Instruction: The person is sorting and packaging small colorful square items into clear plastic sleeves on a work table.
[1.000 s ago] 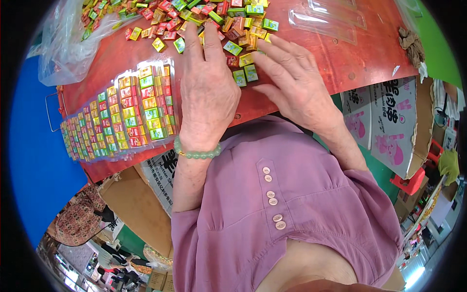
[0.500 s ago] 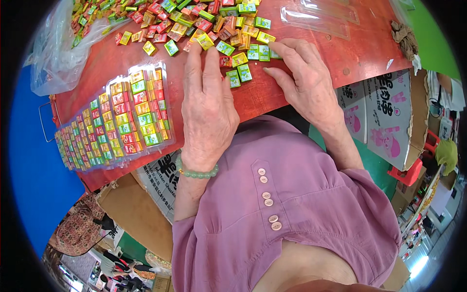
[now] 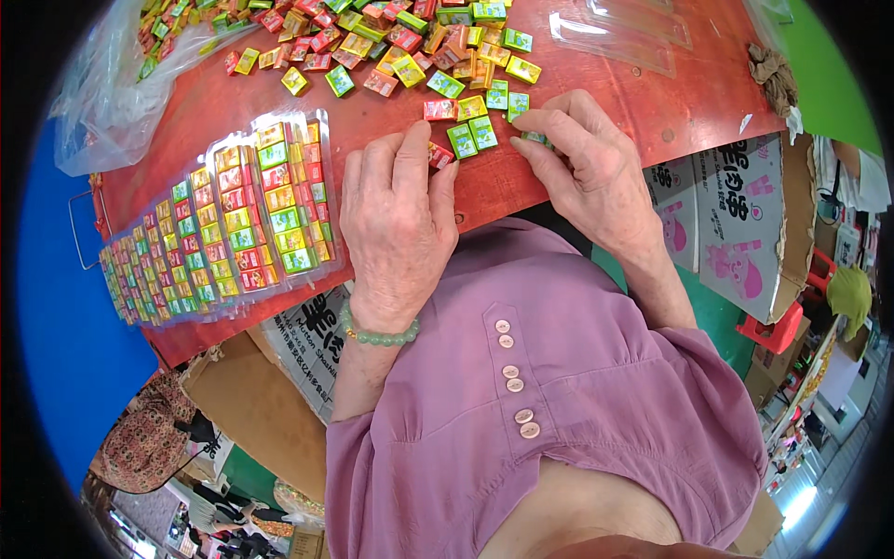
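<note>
My left hand (image 3: 399, 205), with a green bead bracelet (image 3: 377, 334), is palm down at the near side of the pile. Its thumb and index finger close on a small red box (image 3: 440, 156). Between my hands sit two green boxes (image 3: 473, 137) side by side, with a red box (image 3: 440, 111) and a yellow box (image 3: 471, 108) just beyond them. My right hand (image 3: 591, 163) pinches a small green box (image 3: 536, 138), mostly covered by the fingers. Farther off spreads a loose pile of small red, yellow, green and orange boxes (image 3: 405, 39).
Clear plastic trays (image 3: 321, 252) filled with rows of these boxes stand at the left of the red table (image 3: 214, 102). A clear plastic bag (image 3: 116, 121) lies behind them. Empty clear trays (image 3: 610, 42) and a brown cloth (image 3: 773, 76) are at the far right. Printed cartons (image 3: 745, 224) stand below.
My left hand has drawn back toward me, its fingers now closing on a red box. My right thumb and fingers have come together on a green box and pulled it nearer.
</note>
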A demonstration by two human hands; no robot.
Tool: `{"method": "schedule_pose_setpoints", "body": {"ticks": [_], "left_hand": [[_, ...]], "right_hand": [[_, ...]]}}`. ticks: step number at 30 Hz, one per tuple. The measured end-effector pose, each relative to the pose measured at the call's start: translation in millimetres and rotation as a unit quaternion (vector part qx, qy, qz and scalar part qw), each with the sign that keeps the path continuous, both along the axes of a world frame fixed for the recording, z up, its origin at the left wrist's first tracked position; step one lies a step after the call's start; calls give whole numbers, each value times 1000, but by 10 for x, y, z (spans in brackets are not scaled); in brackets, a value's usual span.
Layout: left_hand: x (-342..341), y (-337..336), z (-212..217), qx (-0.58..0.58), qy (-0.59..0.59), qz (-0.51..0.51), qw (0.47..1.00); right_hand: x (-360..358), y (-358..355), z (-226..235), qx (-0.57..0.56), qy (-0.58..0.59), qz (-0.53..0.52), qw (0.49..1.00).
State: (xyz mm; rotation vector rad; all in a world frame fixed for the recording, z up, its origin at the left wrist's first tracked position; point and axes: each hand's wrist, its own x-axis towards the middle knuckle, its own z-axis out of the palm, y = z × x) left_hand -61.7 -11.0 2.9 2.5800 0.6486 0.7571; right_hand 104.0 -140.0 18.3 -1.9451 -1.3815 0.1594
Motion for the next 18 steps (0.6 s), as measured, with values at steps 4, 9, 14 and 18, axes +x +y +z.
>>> {"method": "schedule_pose_setpoints", "body": {"ticks": [4,9,14,18], "left_hand": [[85,76,31,-28,-23,11,999],[186,120,85,-44,8,0,999],[274,142,83,-66,1,-10,998],[321,144,64,-85,-12,-2,996]], "right_hand": [[-61,43,43,-16,54,1,998],[-94,104,12,-21,17,7,1000],[-95,166,17,-55,4,-34,998],[-69,170,30,-50,3,-18,999]]}}
